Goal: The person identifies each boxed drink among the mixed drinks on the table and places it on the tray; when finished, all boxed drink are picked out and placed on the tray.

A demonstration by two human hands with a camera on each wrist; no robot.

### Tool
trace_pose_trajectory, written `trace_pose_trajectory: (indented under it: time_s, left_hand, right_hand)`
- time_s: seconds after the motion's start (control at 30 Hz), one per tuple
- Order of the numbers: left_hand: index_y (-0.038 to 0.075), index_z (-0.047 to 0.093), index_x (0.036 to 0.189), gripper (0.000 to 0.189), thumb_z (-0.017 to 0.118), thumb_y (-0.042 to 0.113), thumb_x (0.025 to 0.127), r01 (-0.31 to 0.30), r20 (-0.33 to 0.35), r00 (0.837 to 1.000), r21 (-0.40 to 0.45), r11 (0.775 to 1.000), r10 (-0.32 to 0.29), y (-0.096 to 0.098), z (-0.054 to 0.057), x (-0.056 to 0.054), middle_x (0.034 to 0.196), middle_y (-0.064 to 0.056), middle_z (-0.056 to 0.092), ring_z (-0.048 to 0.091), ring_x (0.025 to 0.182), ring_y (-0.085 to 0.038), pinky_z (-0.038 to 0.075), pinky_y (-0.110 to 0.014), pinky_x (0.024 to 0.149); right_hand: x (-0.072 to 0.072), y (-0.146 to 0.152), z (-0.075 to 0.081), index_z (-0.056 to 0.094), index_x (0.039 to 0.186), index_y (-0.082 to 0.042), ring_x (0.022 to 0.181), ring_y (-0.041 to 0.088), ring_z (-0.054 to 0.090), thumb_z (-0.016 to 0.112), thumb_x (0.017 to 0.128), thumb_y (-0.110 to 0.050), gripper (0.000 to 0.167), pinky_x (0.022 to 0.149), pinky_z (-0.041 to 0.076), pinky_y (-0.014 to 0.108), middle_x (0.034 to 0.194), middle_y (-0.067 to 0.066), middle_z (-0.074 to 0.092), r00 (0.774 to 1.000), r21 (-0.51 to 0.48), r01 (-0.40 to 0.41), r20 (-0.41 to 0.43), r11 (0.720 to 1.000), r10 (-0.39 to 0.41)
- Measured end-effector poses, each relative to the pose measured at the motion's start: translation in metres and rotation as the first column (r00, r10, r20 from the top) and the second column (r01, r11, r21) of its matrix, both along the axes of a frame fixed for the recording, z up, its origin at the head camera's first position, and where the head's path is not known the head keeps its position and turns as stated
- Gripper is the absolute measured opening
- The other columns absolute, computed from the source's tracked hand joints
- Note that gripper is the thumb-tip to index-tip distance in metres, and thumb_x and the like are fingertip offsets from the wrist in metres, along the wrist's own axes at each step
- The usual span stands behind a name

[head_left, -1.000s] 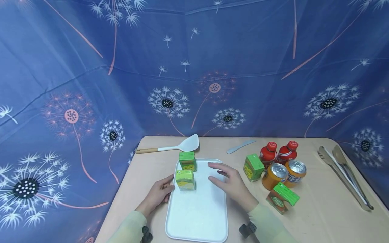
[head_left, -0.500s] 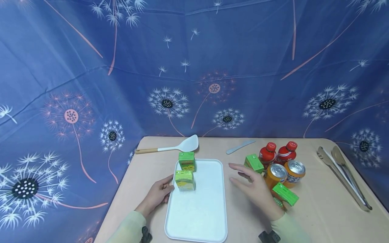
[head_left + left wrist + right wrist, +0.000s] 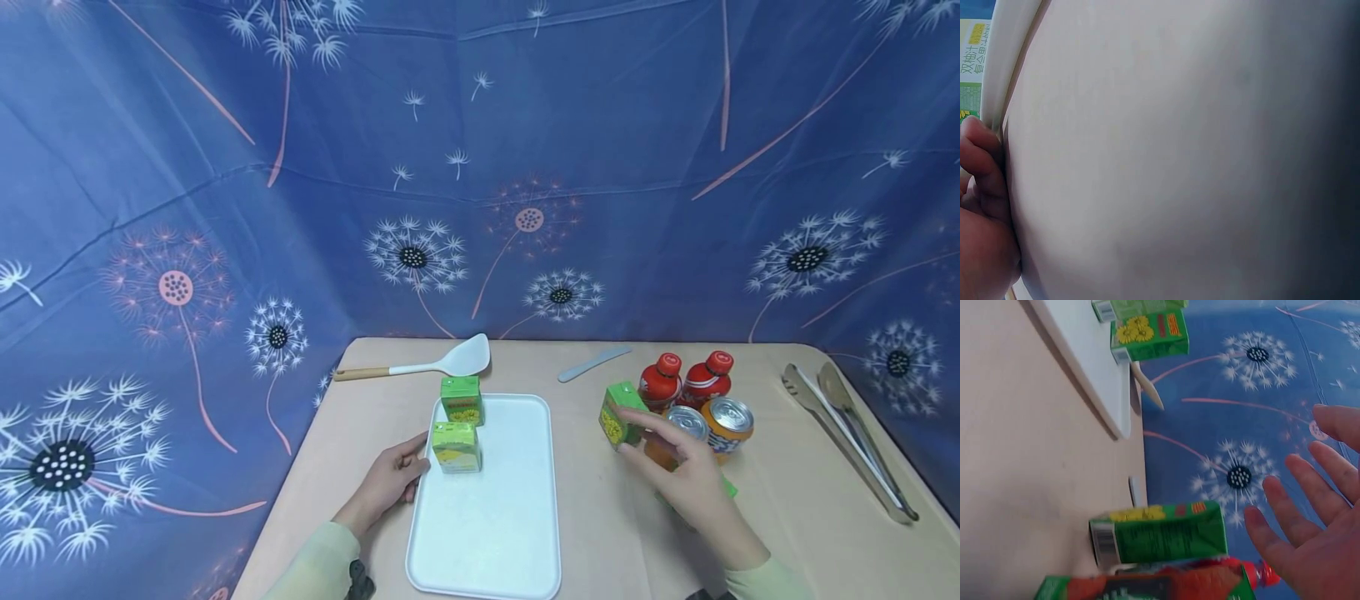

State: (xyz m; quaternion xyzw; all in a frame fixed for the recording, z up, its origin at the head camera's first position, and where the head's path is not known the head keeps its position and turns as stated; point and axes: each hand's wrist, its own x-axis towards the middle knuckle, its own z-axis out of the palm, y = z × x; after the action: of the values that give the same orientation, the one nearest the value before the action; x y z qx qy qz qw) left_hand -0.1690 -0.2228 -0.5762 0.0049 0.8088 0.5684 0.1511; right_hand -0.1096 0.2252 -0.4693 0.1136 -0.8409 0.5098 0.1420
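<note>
Right hand (image 3: 693, 483) just hops from over the tray (image 3: 487, 533) to another green juice box (image 3: 1166, 534), fingers apart, so no grip yet.

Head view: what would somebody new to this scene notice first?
Probably the big blue cloth patterned with dandelions, which spreads behind the table. Next, the bright white tray in the lower middle, with two green cartons towards its far left and the left hand at its left edge. Then the red bottles and orange cans bunched on the right, with the right hand close by.
</note>
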Motion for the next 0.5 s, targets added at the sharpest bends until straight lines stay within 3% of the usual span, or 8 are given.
trace_pose_trajectory:
  time_s: [0.27, 0.5]
  left_hand:
    - [0.01, 0.046, 0.159, 0.059, 0.065, 0.017, 0.103, 0.004, 0.002, 1.0, -0.002, 1.0, -0.004, 0.0, -0.001, 0.0, 0.07, -0.001, 0.054, 0.05, 0.048, -0.012, 0.044, -0.023, 0.045]
    - [0.01, 0.046, 0.158, 0.059, 0.065, 0.018, 0.104, 0.001, 0.003, 1.0, 0.0, 1.0, -0.001, 0.001, -0.001, 0.0, 0.069, -0.001, 0.054, 0.049, 0.048, -0.011, 0.044, -0.023, 0.045]
  right_hand:
    - [0.013, 0.021, 0.0, 0.067, 0.14, -0.017, 0.12, -0.002, 0.059, 0.083, 0.091, -0.007, 0.052, 0.095, 0.047, 0.012, 0.138, 0.005, 0.066, 0.996, 0.034, 0.064, 0.054, 0.997, -0.066]
    - [0.027, 0.037, -0.002, 0.067, 0.141, -0.024, 0.12, 0.002, 0.06, 0.083, 0.093, -0.028, 0.051, 0.092, 0.043, 0.006, 0.139, -0.003, 0.065, 0.971, 0.117, 0.17, 0.15, 0.978, -0.187]
